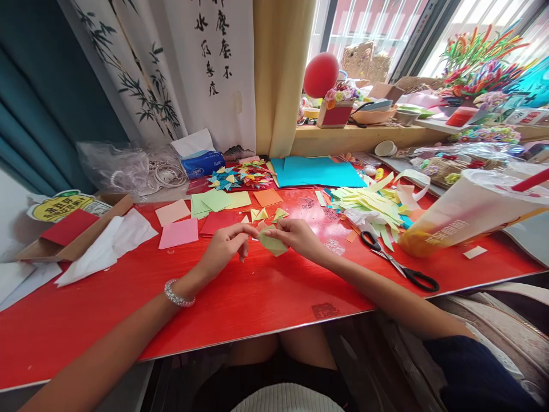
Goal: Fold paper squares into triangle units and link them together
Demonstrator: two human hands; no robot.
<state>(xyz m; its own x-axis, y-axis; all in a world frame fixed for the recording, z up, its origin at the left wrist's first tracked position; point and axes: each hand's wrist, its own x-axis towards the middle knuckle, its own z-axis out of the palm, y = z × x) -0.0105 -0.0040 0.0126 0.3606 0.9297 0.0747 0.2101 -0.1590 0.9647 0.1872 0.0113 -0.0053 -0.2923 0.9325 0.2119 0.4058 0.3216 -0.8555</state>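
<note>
Pale-green paper [274, 246], angular, pinched by right fingers [279, 233], left fingers [241, 230] at its edge, grip unclear; glossy red tabletop [257, 297].

held paper [273, 246]: pale green | table [240, 309]: red | sheets [319, 171]: turquoise | hanging cloth [180, 34]: white, dark bamboo print

Red worktop [240, 297]. Right hand [298, 239] pinches 1 light-green paper [273, 246], left hand [227, 243] at its upper left edge, grip unclear. Just beyond: small folded yellow triangles [259, 214]. Left of those: green squares [214, 200], 1 pink square [179, 234], red paper [218, 222]. Right side: pale-green strips [371, 205] heaped, black-handled scissors [397, 263], drink cup [467, 212] with red straw [529, 181]. Back: blue sheets [319, 171], blue tissue pack [202, 164]. Windowsill: red balloon [321, 75].
</note>
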